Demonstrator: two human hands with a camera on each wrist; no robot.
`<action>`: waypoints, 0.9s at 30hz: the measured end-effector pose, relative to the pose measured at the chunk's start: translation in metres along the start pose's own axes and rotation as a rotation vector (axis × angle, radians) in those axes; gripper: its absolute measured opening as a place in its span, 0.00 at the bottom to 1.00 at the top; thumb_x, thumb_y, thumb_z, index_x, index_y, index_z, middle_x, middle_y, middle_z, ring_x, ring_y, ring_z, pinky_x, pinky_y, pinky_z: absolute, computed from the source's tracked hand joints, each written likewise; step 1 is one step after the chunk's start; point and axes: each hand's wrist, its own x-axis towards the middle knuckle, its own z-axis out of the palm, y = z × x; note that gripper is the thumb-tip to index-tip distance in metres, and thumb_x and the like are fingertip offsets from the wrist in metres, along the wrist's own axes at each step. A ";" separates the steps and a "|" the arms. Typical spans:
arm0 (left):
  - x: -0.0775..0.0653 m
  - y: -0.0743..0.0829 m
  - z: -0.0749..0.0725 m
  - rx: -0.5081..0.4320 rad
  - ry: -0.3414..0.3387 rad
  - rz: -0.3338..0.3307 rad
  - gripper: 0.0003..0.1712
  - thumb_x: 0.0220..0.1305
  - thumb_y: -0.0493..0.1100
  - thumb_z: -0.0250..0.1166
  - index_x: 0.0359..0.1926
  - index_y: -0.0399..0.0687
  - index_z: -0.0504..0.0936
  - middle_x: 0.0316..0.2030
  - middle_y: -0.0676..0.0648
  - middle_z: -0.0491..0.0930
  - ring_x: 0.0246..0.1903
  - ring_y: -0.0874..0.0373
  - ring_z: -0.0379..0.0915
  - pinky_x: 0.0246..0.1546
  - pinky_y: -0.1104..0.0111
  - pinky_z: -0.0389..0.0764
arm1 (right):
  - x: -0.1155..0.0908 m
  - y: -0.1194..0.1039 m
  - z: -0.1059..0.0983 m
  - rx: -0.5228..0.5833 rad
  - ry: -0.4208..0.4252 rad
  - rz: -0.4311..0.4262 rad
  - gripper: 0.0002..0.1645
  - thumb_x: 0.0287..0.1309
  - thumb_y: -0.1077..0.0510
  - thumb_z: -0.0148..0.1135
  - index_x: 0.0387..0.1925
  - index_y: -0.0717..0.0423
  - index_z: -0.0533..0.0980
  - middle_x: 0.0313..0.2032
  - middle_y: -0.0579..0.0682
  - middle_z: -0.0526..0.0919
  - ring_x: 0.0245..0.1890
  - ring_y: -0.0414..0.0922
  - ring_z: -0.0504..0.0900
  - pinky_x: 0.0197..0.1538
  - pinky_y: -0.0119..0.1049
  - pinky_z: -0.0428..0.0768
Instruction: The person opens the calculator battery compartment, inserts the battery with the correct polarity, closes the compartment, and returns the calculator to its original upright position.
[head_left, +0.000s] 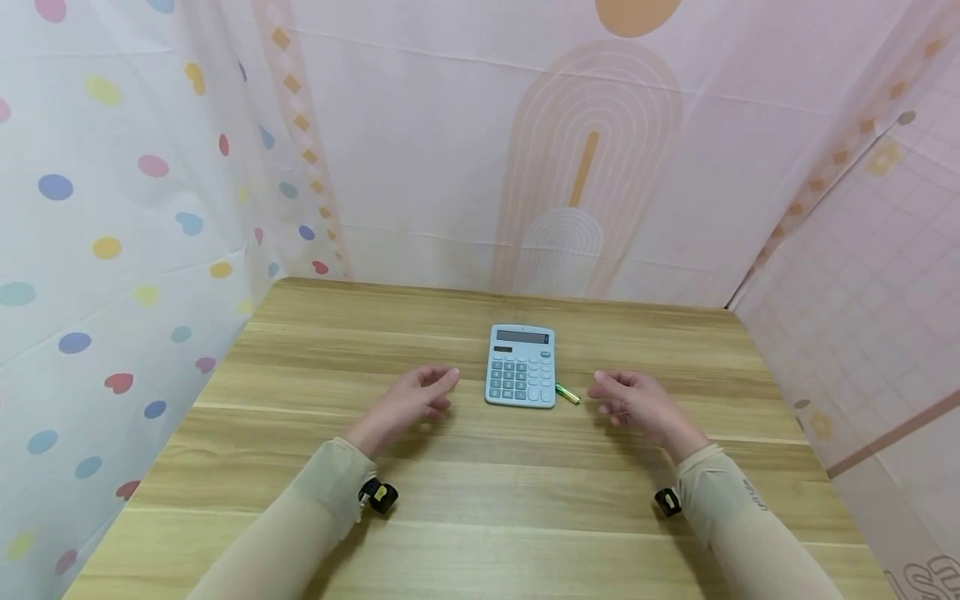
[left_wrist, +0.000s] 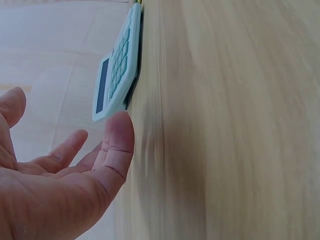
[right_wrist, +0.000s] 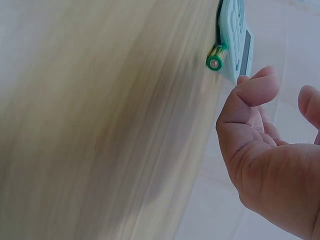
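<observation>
Head view: holds nothing in relaxed left hand (head_left: 412, 396) or right hand (head_left: 637, 402); shows calculator (head_left: 522, 367) and green battery (head_left: 568, 394) ungripped on desk (head_left: 495, 508); looks either unstarted or finished.

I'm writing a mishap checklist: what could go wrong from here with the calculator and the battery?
The green battery is cylindrical and lies on the table close to the right hand, so a nudge might set it rolling. It also sits right beside the calculator, so a careless grab for it could bump the calculator askew.
</observation>
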 end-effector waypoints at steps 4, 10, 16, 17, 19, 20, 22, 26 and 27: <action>0.002 0.001 0.004 0.003 -0.008 0.001 0.46 0.76 0.68 0.60 0.79 0.42 0.66 0.75 0.36 0.71 0.62 0.43 0.79 0.63 0.54 0.83 | 0.002 -0.002 0.007 -0.012 -0.006 -0.003 0.42 0.80 0.41 0.58 0.77 0.67 0.63 0.68 0.68 0.79 0.40 0.40 0.84 0.38 0.28 0.83; 0.003 0.003 0.010 0.002 -0.025 0.024 0.45 0.77 0.66 0.61 0.78 0.39 0.67 0.74 0.35 0.72 0.61 0.41 0.79 0.62 0.52 0.83 | 0.005 -0.003 0.013 -0.013 -0.024 -0.008 0.40 0.81 0.43 0.57 0.77 0.67 0.63 0.67 0.68 0.80 0.40 0.40 0.83 0.37 0.28 0.82; 0.005 0.002 0.015 0.011 -0.026 0.034 0.42 0.78 0.65 0.60 0.76 0.39 0.69 0.72 0.35 0.74 0.59 0.42 0.81 0.59 0.53 0.85 | 0.008 -0.004 0.019 -0.030 -0.044 -0.023 0.38 0.81 0.44 0.56 0.75 0.68 0.66 0.64 0.67 0.83 0.39 0.41 0.83 0.36 0.28 0.81; 0.006 0.002 0.016 0.014 -0.025 0.034 0.42 0.78 0.65 0.60 0.76 0.39 0.69 0.71 0.35 0.75 0.59 0.43 0.81 0.59 0.53 0.85 | 0.009 -0.004 0.020 -0.033 -0.046 -0.025 0.38 0.81 0.44 0.57 0.75 0.68 0.67 0.64 0.67 0.83 0.39 0.41 0.83 0.36 0.28 0.81; 0.008 0.000 0.017 0.007 -0.025 0.035 0.41 0.78 0.65 0.60 0.76 0.39 0.69 0.71 0.36 0.75 0.58 0.43 0.81 0.59 0.54 0.85 | 0.009 -0.003 0.021 -0.039 -0.052 -0.026 0.38 0.81 0.43 0.57 0.75 0.67 0.68 0.63 0.67 0.84 0.39 0.41 0.83 0.36 0.28 0.81; 0.008 0.000 0.018 0.004 -0.022 0.033 0.41 0.78 0.64 0.60 0.76 0.39 0.69 0.71 0.36 0.75 0.58 0.44 0.81 0.58 0.54 0.85 | 0.009 -0.003 0.022 -0.040 -0.053 -0.023 0.38 0.81 0.43 0.57 0.75 0.67 0.68 0.63 0.67 0.83 0.39 0.42 0.83 0.36 0.28 0.81; 0.008 0.000 0.020 -0.002 -0.018 0.032 0.40 0.79 0.64 0.60 0.76 0.39 0.69 0.71 0.36 0.75 0.58 0.44 0.81 0.58 0.54 0.85 | 0.010 -0.003 0.024 -0.045 -0.053 -0.017 0.38 0.80 0.42 0.57 0.75 0.66 0.67 0.63 0.66 0.84 0.40 0.42 0.84 0.37 0.28 0.81; 0.010 -0.001 0.024 -0.013 -0.014 0.032 0.39 0.80 0.61 0.60 0.76 0.39 0.70 0.71 0.36 0.75 0.56 0.45 0.82 0.56 0.56 0.86 | 0.010 -0.002 0.028 -0.051 -0.045 0.008 0.38 0.80 0.41 0.58 0.75 0.63 0.68 0.62 0.63 0.85 0.40 0.42 0.83 0.38 0.29 0.82; 0.011 -0.001 0.025 -0.015 -0.015 0.033 0.38 0.80 0.61 0.60 0.76 0.39 0.70 0.72 0.36 0.75 0.56 0.45 0.81 0.56 0.57 0.86 | 0.010 -0.002 0.029 -0.053 -0.045 0.010 0.38 0.80 0.41 0.58 0.75 0.63 0.68 0.62 0.63 0.85 0.40 0.42 0.83 0.38 0.29 0.82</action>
